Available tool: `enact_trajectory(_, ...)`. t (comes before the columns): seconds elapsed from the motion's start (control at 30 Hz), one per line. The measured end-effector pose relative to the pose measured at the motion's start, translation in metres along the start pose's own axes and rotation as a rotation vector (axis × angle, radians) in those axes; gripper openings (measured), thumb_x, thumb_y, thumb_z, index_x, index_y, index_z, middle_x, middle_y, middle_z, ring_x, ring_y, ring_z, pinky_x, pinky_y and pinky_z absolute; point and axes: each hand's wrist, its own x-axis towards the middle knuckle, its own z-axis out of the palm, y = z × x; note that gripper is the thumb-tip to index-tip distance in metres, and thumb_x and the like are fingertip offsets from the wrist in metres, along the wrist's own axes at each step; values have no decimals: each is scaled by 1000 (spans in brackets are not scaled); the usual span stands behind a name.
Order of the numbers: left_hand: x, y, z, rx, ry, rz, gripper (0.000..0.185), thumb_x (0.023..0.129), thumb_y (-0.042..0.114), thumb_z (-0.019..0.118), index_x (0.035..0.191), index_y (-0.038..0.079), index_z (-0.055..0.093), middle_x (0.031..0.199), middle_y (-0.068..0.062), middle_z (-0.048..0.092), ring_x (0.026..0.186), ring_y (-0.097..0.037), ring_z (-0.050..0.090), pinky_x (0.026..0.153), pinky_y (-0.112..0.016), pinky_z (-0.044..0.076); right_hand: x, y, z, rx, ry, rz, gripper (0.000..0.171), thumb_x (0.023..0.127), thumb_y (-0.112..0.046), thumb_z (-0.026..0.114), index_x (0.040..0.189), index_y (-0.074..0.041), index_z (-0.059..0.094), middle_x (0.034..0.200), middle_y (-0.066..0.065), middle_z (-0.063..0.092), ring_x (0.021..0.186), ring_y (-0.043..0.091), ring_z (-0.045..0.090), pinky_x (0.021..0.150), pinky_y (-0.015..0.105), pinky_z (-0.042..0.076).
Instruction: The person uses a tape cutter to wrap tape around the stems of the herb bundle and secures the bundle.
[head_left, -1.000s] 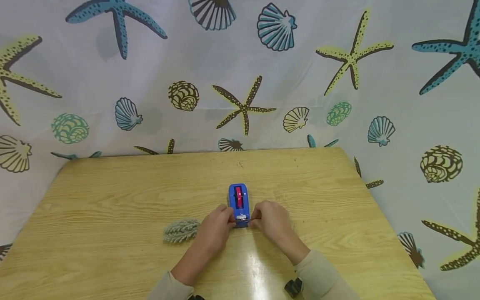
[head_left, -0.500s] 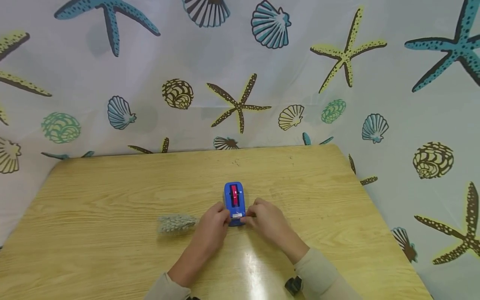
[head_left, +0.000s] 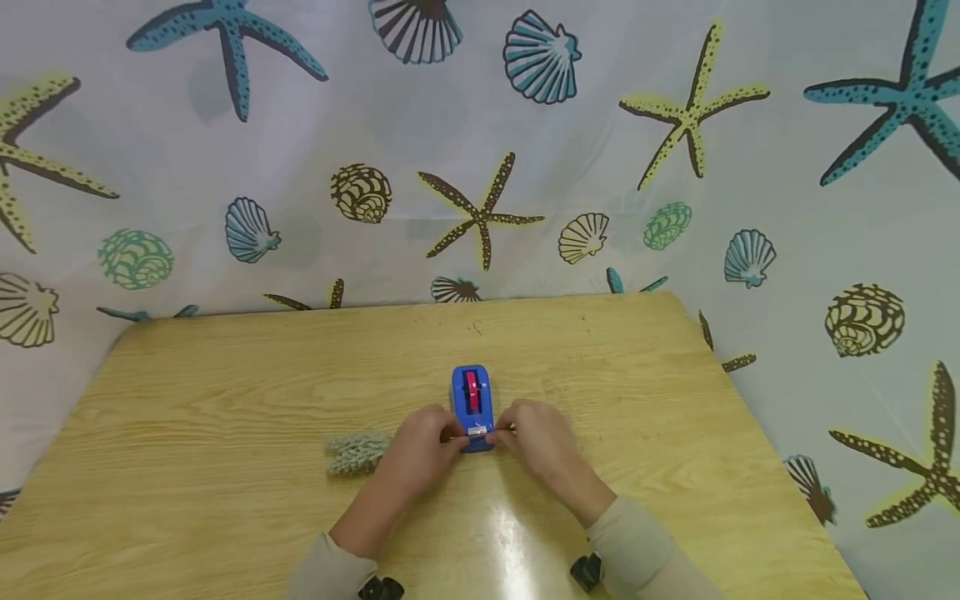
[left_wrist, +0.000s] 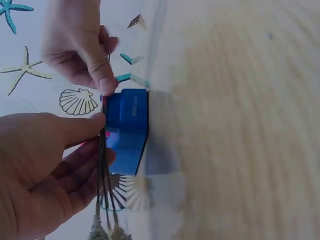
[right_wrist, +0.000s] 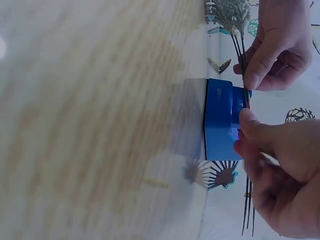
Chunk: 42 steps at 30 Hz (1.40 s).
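Both hands (head_left: 420, 446) pinch thin stems (right_wrist: 243, 82) (grey-tufted) — over blue tape dispenser (head_left: 472, 408).

Over the last second, both hands have edged slightly closer together at the near end of the blue tape dispenser (head_left: 472, 406). The left hand (head_left: 420, 454) has slid a little toward the dispenser along the thin stems (left_wrist: 102, 165), so it now covers more of the grey-green sprig (head_left: 356, 454) on the table. The right hand (head_left: 542, 450) has crept in toward the dispenser's cutter end, its fingertips now pinching the stems just above it.
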Motion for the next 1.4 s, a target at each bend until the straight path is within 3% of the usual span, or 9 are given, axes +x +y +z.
enact_trajectory(0.1, 4, -2, -3, 7, -67, -13, 9, 91, 14, 74, 82, 9, 74, 79, -1, 67, 68, -10, 56, 63, -29, 50, 1, 1, 3, 109, -79, 39, 23, 91, -31, 73, 87, -8, 73, 78, -1, 70, 64, 6, 56, 56, 19, 47)
enact_trajectory(0.27, 6, -4, -1, 59, -82, 17, 14, 92, 16, 72, 80, 10, 73, 74, 0, 69, 62, -8, 53, 60, -28, 47, 1, 6, 9, 277, -172, 91, 24, 95, -33, 69, 91, -9, 65, 80, -2, 67, 67, 6, 58, 58, 20, 50)
enact_trajectory(0.4, 5, -3, -1, 68, -70, 14, 13, 90, 15, 74, 78, 10, 72, 72, 2, 66, 63, -7, 53, 59, -28, 47, 1, 8, 12, 413, -183, 130, 28, 93, -38, 71, 89, -11, 65, 78, -3, 68, 66, 8, 62, 56, 23, 52)
enact_trajectory(0.5, 8, -4, -4, 25, -119, -28, 11, 90, 16, 74, 81, 11, 73, 76, 2, 68, 66, -9, 57, 62, -29, 50, 0, 8, 15, 438, -159, 152, 27, 93, -36, 71, 86, -10, 65, 78, -2, 67, 67, 9, 61, 57, 23, 52)
enact_trajectory(0.6, 13, -7, -8, -69, -156, -147, 11, 90, 22, 75, 92, 11, 76, 92, -2, 73, 78, -13, 64, 69, -31, 56, -1, 6, 18, 427, -120, 160, 25, 93, -33, 71, 85, -10, 66, 80, -1, 68, 71, 7, 61, 61, 22, 52)
enact_trajectory(0.73, 26, -16, -10, -172, -153, -237, 51, 88, 30, 78, 130, 6, 63, 132, -12, 64, 112, -30, 65, 92, -44, 57, -3, 3, 18, 401, -96, 165, 25, 93, -32, 71, 86, -9, 66, 79, -1, 69, 69, 7, 60, 60, 22, 51)
enact_trajectory(0.9, 42, -28, -8, -258, -231, -139, 91, 86, 33, 80, 157, 8, 29, 161, -17, 32, 145, -40, 37, 115, -57, 35, -4, 2, 17, 365, -95, 159, 24, 95, -31, 69, 85, -9, 67, 75, -2, 66, 62, 7, 53, 53, 21, 46)
enact_trajectory(1.13, 55, -42, -8, -361, -327, -26, 96, 86, 33, 79, 160, 15, 21, 168, -13, 12, 154, -39, 11, 122, -60, 18, -2, 2, 18, 366, -113, 130, 25, 96, -32, 67, 82, -11, 67, 67, -5, 60, 55, 5, 47, 47, 20, 40)
enact_trajectory(1.4, 63, -52, -3, -412, -350, 23, 98, 85, 41, 79, 160, 17, 21, 166, -12, 15, 151, -38, 23, 119, -53, 31, 0, 3, 16, 348, -89, 93, 24, 96, -31, 67, 80, -13, 69, 68, -6, 61, 57, 4, 47, 50, 19, 41)
